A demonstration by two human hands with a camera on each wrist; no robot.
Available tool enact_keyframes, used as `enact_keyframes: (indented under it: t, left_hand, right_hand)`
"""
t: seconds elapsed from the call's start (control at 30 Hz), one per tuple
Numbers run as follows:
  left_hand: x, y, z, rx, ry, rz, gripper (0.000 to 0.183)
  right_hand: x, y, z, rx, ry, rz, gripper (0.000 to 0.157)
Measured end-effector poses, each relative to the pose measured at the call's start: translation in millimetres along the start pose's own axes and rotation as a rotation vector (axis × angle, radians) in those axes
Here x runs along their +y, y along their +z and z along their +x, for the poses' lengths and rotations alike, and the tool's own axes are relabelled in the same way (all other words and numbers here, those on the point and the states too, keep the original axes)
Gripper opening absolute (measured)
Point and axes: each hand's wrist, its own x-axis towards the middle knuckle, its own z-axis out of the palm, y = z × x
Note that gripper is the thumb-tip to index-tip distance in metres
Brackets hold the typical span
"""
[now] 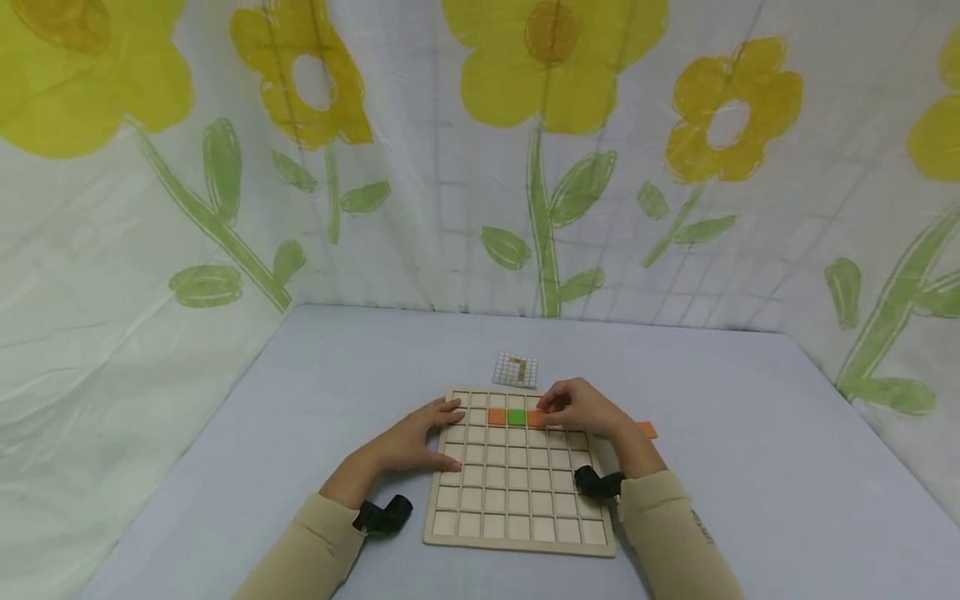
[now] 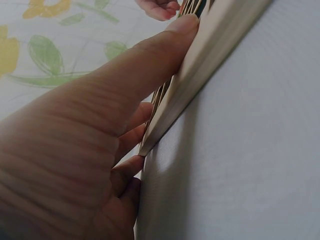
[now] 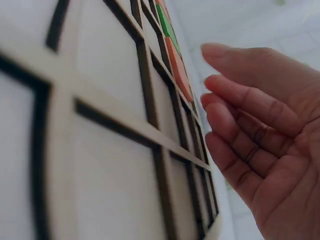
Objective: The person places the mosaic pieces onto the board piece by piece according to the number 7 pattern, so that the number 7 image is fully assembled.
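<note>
Orange tile (image 1: 537,418) sits in board (image 1: 517,533) second row, beside green tile (image 1: 516,417). Right hand (image 1: 581,408) fingertips relaxed on it, no grip closed. Tile best pressed flush, board kept steadied by left hand (image 1: 416,440), fingers flat on edge.

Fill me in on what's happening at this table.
A person sits at a pale table with a wooden grid board in front of them. The left hand rests against the board's left edge, thumb along the rim. The right hand is over the second row, fingertips at an orange tile beside a green tile and another orange tile. A spare orange piece lies on the table to the right, and a small pattern card sits beyond the board.
</note>
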Motion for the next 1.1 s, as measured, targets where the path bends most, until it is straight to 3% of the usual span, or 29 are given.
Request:
enact_keyframes:
  t: [0.33,1.1]
  left_hand:
    - [0.9,1.2,-0.3,0.013,-0.015,-0.002,0.081]
    - [0.8,2.3,2.1,0.009,-0.032,0.018,0.082]
  right_hand:
    - [-7.9,-22.1,-11.7,0.012,0.031,-0.009,0.029]
    - [21.2,-46.5,-59.1,0.093,0.147,-0.082,0.028]
